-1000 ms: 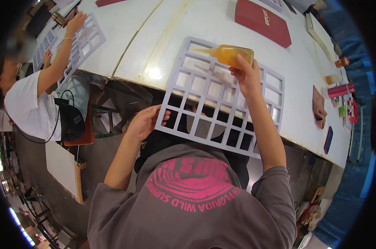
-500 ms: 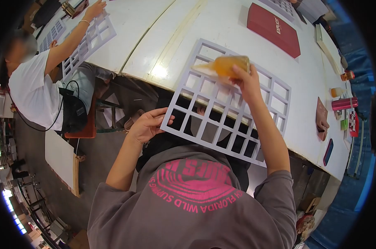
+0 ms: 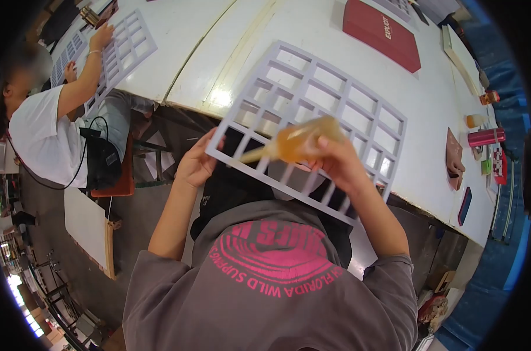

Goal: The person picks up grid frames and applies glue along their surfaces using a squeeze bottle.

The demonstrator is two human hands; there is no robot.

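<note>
A pale lavender grid frame (image 3: 303, 198) with many rectangular openings lies tilted, its far part over the white table and its near part over my lap. My left hand (image 3: 196, 162) pinches its near left corner. In my right hand (image 3: 340, 159) is a squeeze bottle (image 3: 300, 140) of amber liquid, tipped over with its thin nozzle pointing left and down at the grid bars close to that corner. Whether the nozzle tip touches a bar I cannot tell. Fingers of the right hand wrap around the bottle's body.
On the white table (image 3: 189, 108) lies a dark red box (image 3: 382, 35) marked EXPLICIT. A pink bottle (image 3: 486, 137), a brown pouch (image 3: 454, 158) and a phone (image 3: 464, 206) sit at the right. At left, a co-worker (image 3: 49, 131) handles another grid frame (image 3: 138, 55).
My right hand has brought the bottle down and left toward the near left corner. The grid frame and my left hand have shifted slightly up and left. The co-worker's raised hand has moved left and down.
</note>
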